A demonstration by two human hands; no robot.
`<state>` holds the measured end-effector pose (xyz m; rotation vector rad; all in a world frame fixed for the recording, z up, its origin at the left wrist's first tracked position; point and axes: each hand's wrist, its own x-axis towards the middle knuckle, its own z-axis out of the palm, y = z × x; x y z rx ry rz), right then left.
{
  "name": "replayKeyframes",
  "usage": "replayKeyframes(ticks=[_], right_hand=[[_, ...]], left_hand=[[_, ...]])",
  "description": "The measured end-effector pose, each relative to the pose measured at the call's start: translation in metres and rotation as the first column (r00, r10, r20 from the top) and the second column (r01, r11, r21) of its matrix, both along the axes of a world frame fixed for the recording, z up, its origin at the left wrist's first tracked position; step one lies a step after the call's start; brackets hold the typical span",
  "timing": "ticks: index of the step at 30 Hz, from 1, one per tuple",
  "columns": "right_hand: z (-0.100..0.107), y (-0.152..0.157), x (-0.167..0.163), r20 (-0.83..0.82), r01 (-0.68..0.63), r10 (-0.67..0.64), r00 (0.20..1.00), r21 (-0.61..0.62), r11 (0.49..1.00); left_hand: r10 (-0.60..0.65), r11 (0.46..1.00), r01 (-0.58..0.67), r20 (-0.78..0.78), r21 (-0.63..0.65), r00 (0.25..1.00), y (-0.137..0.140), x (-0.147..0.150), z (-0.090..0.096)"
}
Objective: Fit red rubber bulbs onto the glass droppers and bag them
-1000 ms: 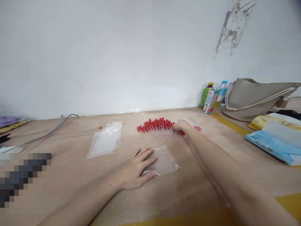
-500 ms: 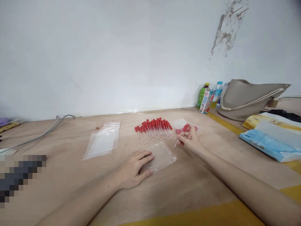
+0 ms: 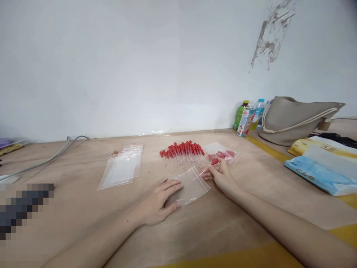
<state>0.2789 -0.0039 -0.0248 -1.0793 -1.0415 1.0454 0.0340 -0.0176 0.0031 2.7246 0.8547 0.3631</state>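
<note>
My left hand (image 3: 161, 199) lies flat with fingers spread on the closed end of a clear zip-lock bag (image 3: 187, 191). In my right hand (image 3: 221, 178) is a dropper (image 3: 214, 162) with a red rubber bulb, pinched between thumb and fingers. Its clear tube points left and down at the bag's red-striped mouth; I cannot tell whether the tip is inside. Behind the bag, several more red-bulbed droppers (image 3: 184, 149) are spread in a fan, tubes toward me. Just beyond my right hand, another clear bag (image 3: 216, 147) holds red bulb-shaped pieces.
A stack of clear zip bags (image 3: 122, 167) lies to the left. Grey cables (image 3: 60, 150) run along the table's left side. Bottles (image 3: 243, 121), a grey bag (image 3: 298, 121) and blue and yellow packs (image 3: 320, 173) stand or lie at the right. A wall (image 3: 125, 74) rises behind.
My right hand has moved left and toward me, bringing the dropper from above the bag of red pieces to the zip bag's mouth. My left hand stays on the bag.
</note>
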Motion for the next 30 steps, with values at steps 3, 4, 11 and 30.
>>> replayKeyframes(ticks=[3, 4, 11, 30], right_hand=[[-0.001, 0.002, 0.002, 0.0, 0.005, -0.005, 1.0, -0.025, 1.0], [-0.002, 0.003, 0.004, 0.015, 0.027, -0.027, 1.0, -0.023, 0.999], [0.003, 0.009, 0.025, 0.068, 0.265, -0.281, 0.957, 0.177, 0.948], [0.008, -0.011, 0.005, 0.183, -0.275, 0.281, 0.942, -0.058, 0.96]], left_hand=[[-0.005, 1.0, 0.005, 0.013, -0.005, 1.0, 0.0, 0.0, 0.0], [-0.006, 1.0, 0.006, 0.019, -0.005, 1.0, 0.0, 0.0, -0.001], [-0.008, 1.0, 0.008, 0.013, 0.001, 1.0, 0.001, 0.0, -0.002], [0.037, 0.999, -0.037, 0.022, 0.016, 0.999, 0.0, -0.002, -0.005]])
